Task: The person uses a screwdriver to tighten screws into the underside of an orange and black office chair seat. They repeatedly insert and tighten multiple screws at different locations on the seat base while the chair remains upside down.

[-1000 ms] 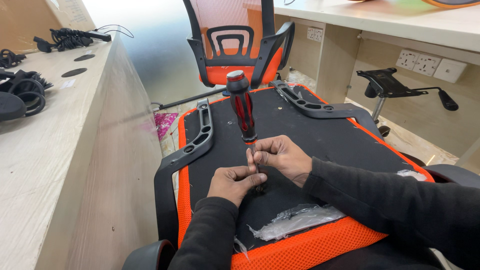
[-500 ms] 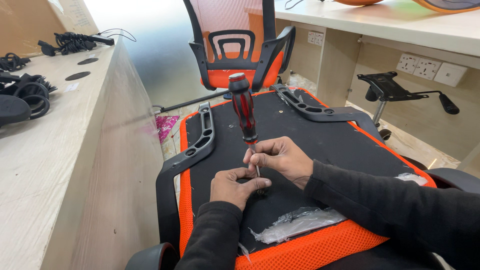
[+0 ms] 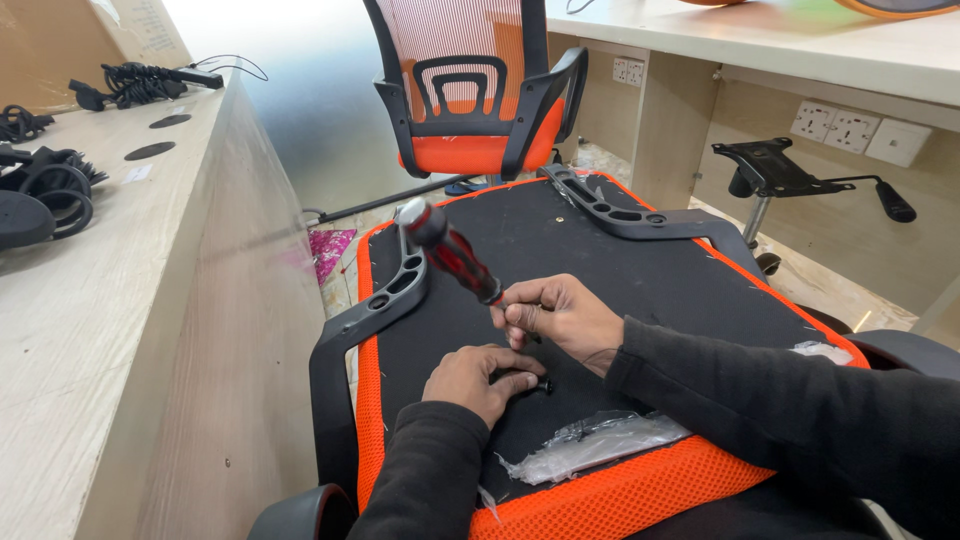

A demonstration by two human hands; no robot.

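An upturned office chair seat [image 3: 640,290], black underneath with an orange mesh edge, lies in front of me. Black armrest brackets are fixed on its left [image 3: 385,295] and right [image 3: 625,210] sides. My right hand [image 3: 560,315] grips the lower shaft of a red-and-black screwdriver [image 3: 448,250], which tilts up to the left. My left hand [image 3: 478,380] rests on the seat bottom, fingers pinching a small black screw [image 3: 540,383].
A crumpled clear plastic bag [image 3: 590,445] lies on the seat near me. A wooden desk [image 3: 130,330] with black cables [image 3: 45,190] stands at my left. An assembled orange chair [image 3: 475,100] is ahead. A chair mechanism on a post [image 3: 775,175] stands at the right by a second desk.
The screwdriver has tipped from nearly upright to leaning left, and its tip has lifted off the seat. My left hand has slid slightly nearer, holding the screw.
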